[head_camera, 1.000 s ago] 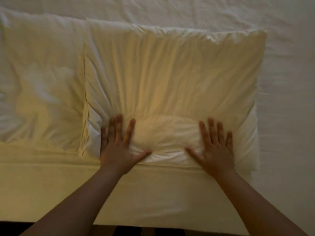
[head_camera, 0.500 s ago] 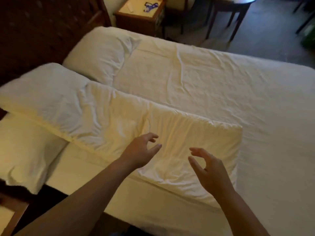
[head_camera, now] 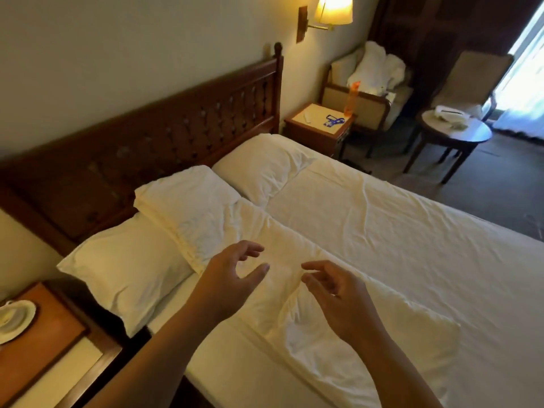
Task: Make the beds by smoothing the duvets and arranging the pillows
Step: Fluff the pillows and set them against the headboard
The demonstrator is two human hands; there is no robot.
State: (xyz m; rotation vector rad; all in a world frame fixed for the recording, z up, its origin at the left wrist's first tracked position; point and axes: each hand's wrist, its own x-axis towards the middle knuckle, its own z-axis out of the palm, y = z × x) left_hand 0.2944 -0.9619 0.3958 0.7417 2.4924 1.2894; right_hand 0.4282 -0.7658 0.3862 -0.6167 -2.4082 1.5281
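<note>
Left hand [head_camera: 226, 285] and right hand [head_camera: 341, 298]: hovered mid-frame, fingers loosely curled and spread, holding nothing. Beneath them, a long white fabric pillow [head_camera: 265, 269] lay diagonally across the white-sheeted bed [head_camera: 412, 231]. Two plump white pillows [head_camera: 126, 272] [head_camera: 259, 163] rested against the dark carved wooden headboard [head_camera: 176, 128], upper left.

Carved wooden headboard [head_camera: 164, 134], lit wall lamp [head_camera: 332, 10] (shade glowing), round table [head_camera: 459, 134]

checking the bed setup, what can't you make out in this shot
- Near nightstand: cut off by the left and bottom edges in the head view.
- Small blue item on the far nightstand: too small to identify.
- Pillow under the left hand and right hand: partly hidden by them.
</note>
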